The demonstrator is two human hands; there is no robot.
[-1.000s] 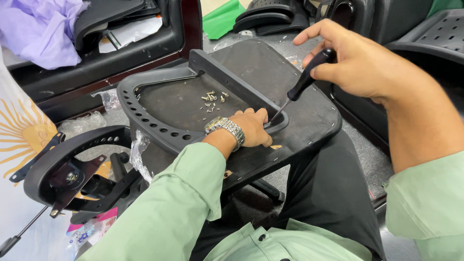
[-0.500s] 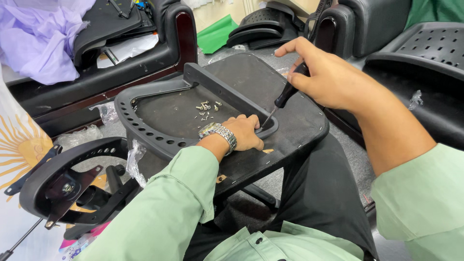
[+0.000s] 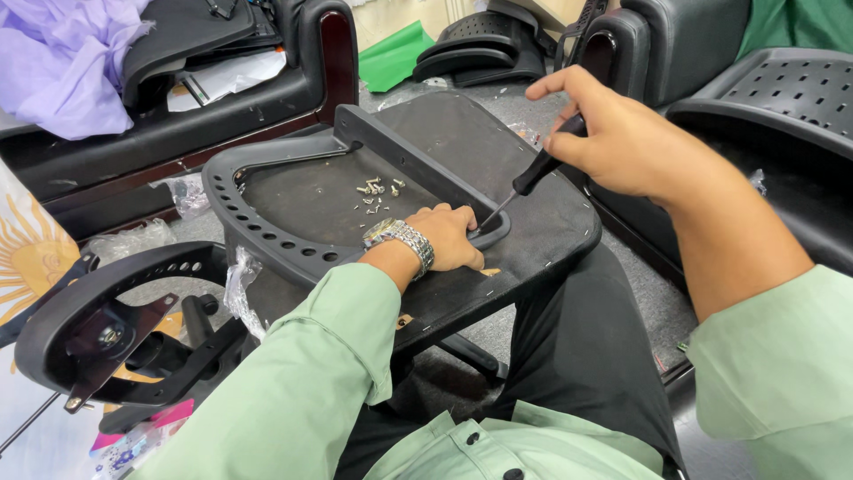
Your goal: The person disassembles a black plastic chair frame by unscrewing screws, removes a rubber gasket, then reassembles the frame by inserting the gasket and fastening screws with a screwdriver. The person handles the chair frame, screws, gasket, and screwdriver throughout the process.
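Your left hand (image 3: 449, 236) presses flat on black plastic chair seat base (image 3: 373, 204) lying across your lap, silver metal watch (image 3: 402, 240) on wrist. Your right hand (image 3: 613, 133) grips black-handled screwdriver (image 3: 529, 182), thin metal tip down at base rim, just beside left fingers. Small pile of silver screws (image 3: 378, 191) sits loose inside base. Black curved chair armrest frame (image 3: 107, 329) lies on floor at your left. Purple cloth (image 3: 62, 62) bunched on black seat beyond.
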